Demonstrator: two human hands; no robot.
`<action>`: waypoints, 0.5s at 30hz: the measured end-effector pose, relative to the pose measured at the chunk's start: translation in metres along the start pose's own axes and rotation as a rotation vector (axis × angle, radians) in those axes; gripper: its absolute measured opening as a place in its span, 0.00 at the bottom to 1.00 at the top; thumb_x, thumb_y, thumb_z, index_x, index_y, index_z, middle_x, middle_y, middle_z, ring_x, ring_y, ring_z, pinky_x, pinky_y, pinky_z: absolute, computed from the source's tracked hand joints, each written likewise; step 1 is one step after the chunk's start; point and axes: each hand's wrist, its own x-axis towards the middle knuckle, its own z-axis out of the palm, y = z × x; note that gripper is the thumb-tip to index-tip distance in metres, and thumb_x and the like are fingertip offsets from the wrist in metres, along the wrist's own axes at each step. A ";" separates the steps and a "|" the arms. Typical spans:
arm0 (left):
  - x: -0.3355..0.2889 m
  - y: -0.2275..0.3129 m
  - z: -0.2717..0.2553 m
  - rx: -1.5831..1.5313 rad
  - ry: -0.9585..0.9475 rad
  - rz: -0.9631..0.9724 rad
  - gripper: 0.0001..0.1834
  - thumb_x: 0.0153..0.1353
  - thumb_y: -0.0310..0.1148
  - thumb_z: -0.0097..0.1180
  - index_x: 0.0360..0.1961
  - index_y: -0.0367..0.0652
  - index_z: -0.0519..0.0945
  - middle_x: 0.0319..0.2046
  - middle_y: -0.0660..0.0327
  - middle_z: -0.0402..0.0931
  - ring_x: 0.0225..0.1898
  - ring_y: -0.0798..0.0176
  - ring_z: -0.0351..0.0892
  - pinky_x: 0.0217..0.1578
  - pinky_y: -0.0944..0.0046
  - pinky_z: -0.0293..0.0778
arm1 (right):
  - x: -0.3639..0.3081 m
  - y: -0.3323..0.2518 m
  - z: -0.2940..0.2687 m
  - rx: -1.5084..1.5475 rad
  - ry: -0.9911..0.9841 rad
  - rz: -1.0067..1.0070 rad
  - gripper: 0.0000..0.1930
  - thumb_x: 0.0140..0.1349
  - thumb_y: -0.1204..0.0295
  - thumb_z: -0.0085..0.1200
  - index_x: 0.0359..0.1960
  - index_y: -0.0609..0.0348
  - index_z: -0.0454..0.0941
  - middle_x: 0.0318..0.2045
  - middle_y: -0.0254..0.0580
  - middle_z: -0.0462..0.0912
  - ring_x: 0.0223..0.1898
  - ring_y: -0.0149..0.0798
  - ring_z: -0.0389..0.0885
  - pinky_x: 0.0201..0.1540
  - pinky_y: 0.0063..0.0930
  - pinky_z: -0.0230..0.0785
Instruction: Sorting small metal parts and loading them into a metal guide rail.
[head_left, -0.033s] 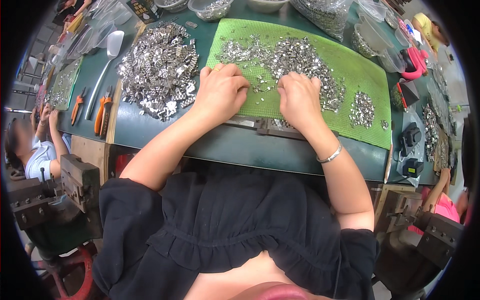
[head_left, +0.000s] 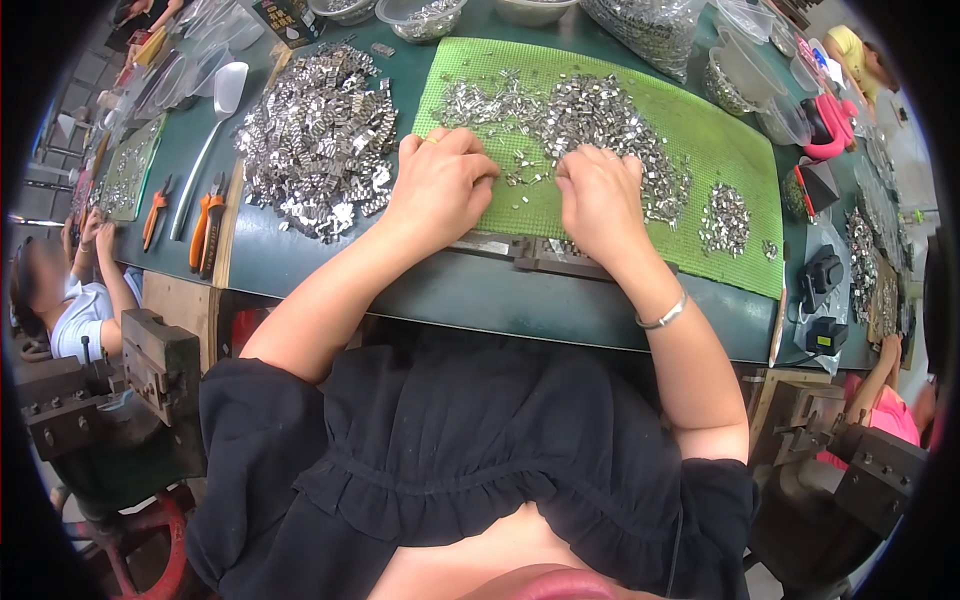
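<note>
My left hand (head_left: pixel 442 188) rests on the near left part of a green textured mat (head_left: pixel 735 145), its fingers curled in. My right hand (head_left: pixel 602 198) is bent over the mat a little to the right, fingertips pinched together and pointing down. Whatever either hand holds is hidden by the fingers. Between them lie a few loose small metal pieces (head_left: pixel 525 168). Beyond my right hand spreads a heap of small silvery metal pieces (head_left: pixel 600 110), with thinner bits (head_left: pixel 490 103) to its left. A dark metal bar (head_left: pixel 545 257) runs along the mat's near edge, below my hands.
Left of the mat sits a big pile of metal strips (head_left: pixel 320 135). Farther left are orange-handled pliers (head_left: pixel 207 225) and a long-handled scoop (head_left: pixel 207 140). A small metal pile (head_left: pixel 724 218) lies right on the mat. Plastic tubs (head_left: pixel 420 18) line the back; co-workers sit both sides.
</note>
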 end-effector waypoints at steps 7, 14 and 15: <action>0.002 0.004 0.000 -0.015 0.018 0.004 0.04 0.54 0.29 0.63 0.32 0.45 0.86 0.38 0.65 0.77 0.45 0.58 0.74 0.47 0.55 0.61 | -0.015 0.018 -0.025 0.093 -0.216 -0.136 0.02 0.54 0.79 0.57 0.27 0.57 0.80 0.28 0.38 0.77 0.38 0.44 0.75 0.45 0.38 0.57; -0.002 0.014 -0.009 0.165 -0.025 0.091 0.04 0.55 0.30 0.63 0.31 0.44 0.83 0.40 0.65 0.75 0.46 0.57 0.72 0.48 0.54 0.61 | -0.021 0.020 -0.030 0.146 -0.216 -0.137 0.04 0.54 0.79 0.57 0.30 0.56 0.83 0.29 0.36 0.77 0.38 0.42 0.74 0.46 0.38 0.57; -0.004 0.015 -0.010 0.204 -0.076 0.088 0.03 0.55 0.30 0.63 0.31 0.44 0.83 0.40 0.64 0.75 0.47 0.57 0.72 0.48 0.54 0.61 | -0.021 0.020 -0.029 0.155 -0.205 -0.136 0.04 0.54 0.79 0.57 0.28 0.55 0.83 0.29 0.36 0.77 0.39 0.42 0.74 0.47 0.39 0.58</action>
